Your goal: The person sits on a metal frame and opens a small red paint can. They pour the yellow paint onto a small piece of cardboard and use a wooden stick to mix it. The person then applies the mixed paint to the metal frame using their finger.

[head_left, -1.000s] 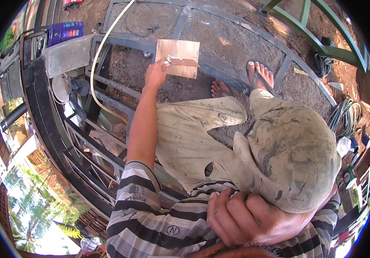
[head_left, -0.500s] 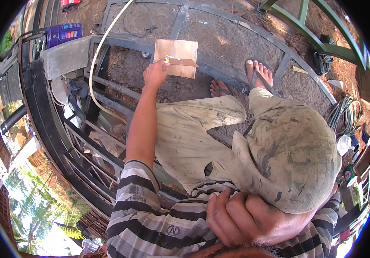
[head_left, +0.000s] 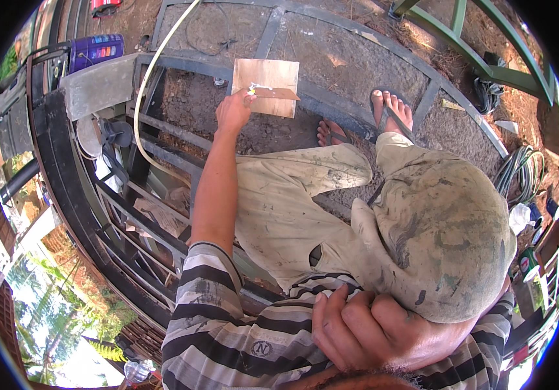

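Note:
My left hand [head_left: 232,112] reaches out at arm's length, its fingers closed at the left edge of a square plywood board [head_left: 278,73]. White and yellow paste [head_left: 253,89] sits on the board right by the fingertips. A thin brown strip [head_left: 278,93] lies across the board, its pointed end past the right edge; whether my fingers also touch it I cannot tell. My right hand [head_left: 383,328] is close in, below my raised knee [head_left: 445,234] in stained beige trousers. Its fingers are curled, and what they hold, if anything, is hidden.
A grey metal frame [head_left: 267,36] lies on the ground under my sandalled feet [head_left: 393,114]. A pale hose [head_left: 143,97] runs down the left, near a purple bucket [head_left: 96,52] and dark metal bars [head_left: 65,162]. Green metal legs [head_left: 513,73] and coiled cable [head_left: 520,175] are at right.

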A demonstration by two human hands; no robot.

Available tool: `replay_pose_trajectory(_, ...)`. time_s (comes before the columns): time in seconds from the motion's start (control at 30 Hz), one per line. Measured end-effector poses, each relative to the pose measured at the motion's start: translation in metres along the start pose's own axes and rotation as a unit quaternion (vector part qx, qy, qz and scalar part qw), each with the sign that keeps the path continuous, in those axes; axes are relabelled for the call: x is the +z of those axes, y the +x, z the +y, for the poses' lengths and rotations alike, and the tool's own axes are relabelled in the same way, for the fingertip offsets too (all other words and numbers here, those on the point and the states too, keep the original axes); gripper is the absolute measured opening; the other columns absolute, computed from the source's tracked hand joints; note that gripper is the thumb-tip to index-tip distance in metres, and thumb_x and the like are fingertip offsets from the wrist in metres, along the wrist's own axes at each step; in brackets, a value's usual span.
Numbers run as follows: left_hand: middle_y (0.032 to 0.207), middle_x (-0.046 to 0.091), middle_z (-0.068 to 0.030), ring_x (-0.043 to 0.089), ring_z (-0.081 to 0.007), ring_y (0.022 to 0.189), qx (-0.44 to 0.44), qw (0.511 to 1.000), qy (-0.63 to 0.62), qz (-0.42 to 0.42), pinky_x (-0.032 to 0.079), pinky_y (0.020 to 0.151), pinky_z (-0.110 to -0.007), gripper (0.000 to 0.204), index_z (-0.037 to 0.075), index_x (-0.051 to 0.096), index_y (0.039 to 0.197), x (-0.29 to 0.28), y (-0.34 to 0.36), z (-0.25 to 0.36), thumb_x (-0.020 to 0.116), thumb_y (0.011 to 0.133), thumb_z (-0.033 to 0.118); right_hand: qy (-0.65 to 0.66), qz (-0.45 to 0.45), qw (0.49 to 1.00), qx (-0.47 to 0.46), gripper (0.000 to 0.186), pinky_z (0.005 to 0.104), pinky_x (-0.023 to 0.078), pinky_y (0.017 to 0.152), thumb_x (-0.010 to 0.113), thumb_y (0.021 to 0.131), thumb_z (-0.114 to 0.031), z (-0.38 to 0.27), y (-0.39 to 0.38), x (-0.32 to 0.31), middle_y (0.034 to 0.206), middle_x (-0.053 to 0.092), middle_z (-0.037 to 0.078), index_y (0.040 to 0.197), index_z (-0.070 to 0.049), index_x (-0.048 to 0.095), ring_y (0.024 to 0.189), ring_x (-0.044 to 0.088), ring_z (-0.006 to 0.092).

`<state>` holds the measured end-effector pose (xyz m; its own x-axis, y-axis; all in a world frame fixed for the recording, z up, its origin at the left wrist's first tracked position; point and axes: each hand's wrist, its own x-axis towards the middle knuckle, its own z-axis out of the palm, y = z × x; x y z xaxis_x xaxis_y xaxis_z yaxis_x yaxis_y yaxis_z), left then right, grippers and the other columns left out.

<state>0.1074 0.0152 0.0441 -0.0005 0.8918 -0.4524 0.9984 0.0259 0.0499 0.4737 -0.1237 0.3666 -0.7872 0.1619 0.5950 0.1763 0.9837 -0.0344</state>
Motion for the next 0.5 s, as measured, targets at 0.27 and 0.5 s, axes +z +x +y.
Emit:
replay_pose_trajectory(0.27, 0.106, 0.074, -0.0194, 0.069, -0.0432, 0.102, -0.009, 1.0, -0.006, -0.005, 0.054, 0.086, -0.055, 0.035, 0.015, 0.071, 0.118, -0.0002, 0.0, 0.0021, 0.062, 0.1, 0.044, -0.009, -0.001, 1.0, 0.007, 0.023, 0.0234, 0.025, 0.051, 0.063, 0.074, -0.024, 0.0019, -0.0025, 0.0011, 0.077, 0.065, -0.001, 0.09, -0.009, 0.072, 0.058, 0.051, 0.0083)
replay_pose_trajectory(0.5, 0.107, 0.074, -0.0193, 0.069, -0.0425, 0.104, -0.03, 1.0, 0.002, -0.006, 0.054, 0.088, -0.054, 0.038, 0.015, 0.072, 0.119, 0.0006, 0.0004, 0.0029, 0.061, 0.1, 0.046, -0.011, -0.002, 1.0, 0.015, 0.023, 0.0233, 0.025, 0.051, 0.064, 0.074, -0.024, 0.0026, -0.0049, 0.0016, 0.077, 0.066, -0.001, 0.09, -0.009, 0.072, 0.058, 0.051, 0.008)
